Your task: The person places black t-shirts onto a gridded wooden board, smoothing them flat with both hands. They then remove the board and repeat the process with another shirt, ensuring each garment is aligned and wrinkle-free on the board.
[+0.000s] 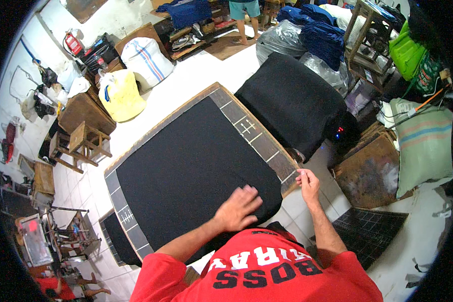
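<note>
A sheet of black fabric [196, 161] lies spread over a large wooden board [241, 128]. White lines and tally-like marks cross the board's dark side borders. My left hand [239, 207] rests flat on the fabric's near part with its fingers spread. Just off the board's right near corner is my right hand [308, 183], its thumb and fingers pinched together. Whatever the pinch holds, if anything, is too small to make out. The fabric's near edge hangs down toward my red shirt [267, 272], which hides part of it.
Right of the board stands a black cloth-covered stack [292, 100]. Beyond it are dark blue bundles [319, 30] in clear plastic. A green sack [423, 146] leans at the far right. Wooden stools [88, 141] and a yellow sack [121, 95] stand left. Another person's legs [245, 25] show at the back.
</note>
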`<state>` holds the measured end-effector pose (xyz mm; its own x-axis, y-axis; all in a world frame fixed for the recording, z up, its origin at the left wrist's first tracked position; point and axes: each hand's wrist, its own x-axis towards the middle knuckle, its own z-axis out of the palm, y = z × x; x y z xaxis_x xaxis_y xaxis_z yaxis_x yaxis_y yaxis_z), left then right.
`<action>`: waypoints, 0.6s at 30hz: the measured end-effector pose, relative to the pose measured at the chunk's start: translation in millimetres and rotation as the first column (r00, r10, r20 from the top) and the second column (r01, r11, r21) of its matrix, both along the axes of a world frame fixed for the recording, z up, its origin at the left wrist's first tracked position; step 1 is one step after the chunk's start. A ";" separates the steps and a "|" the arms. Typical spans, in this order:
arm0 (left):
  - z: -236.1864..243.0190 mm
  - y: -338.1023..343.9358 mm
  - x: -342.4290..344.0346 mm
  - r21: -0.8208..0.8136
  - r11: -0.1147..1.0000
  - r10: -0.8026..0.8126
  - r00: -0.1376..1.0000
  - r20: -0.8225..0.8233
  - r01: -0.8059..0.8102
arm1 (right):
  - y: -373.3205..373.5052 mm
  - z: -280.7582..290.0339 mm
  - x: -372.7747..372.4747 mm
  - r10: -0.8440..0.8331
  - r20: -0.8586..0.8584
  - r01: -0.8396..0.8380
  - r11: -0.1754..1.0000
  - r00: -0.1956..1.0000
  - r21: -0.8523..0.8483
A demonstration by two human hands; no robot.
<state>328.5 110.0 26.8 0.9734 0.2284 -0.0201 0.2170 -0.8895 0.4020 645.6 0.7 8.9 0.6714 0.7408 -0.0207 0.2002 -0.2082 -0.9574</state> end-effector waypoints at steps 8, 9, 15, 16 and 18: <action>-15.6 134.6 21.9 0.181 0.869 0.450 0.888 0.094 -0.460 | 133.6 28.9 -20.2 0.207 0.426 -0.180 0.978 0.881 -0.103; -17.4 156.1 26.6 0.201 0.840 0.488 0.863 0.127 -0.504 | 152.5 28.9 -25.6 0.231 0.457 -0.200 0.973 0.859 -0.116; -30.4 261.4 58.7 0.269 0.696 0.608 0.745 0.273 -0.666 | 264.2 14.8 -54.7 0.300 0.497 -0.219 0.952 0.814 -0.215; -32.9 277.4 63.4 0.277 0.676 0.621 0.730 0.284 -0.683 | 280.9 12.4 -58.6 0.301 0.529 -0.220 0.952 0.794 -0.212; -37.4 306.7 72.1 0.283 0.635 0.663 0.695 0.277 -0.718 | 313.7 8.9 -65.2 0.317 0.560 -0.201 0.945 0.765 -0.260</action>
<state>400.6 416.7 -10.6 0.5127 0.7985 0.3156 0.7947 -0.5804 0.1775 580.4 314.4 17.8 0.3777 0.9107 0.1674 0.7806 -0.2160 -0.5865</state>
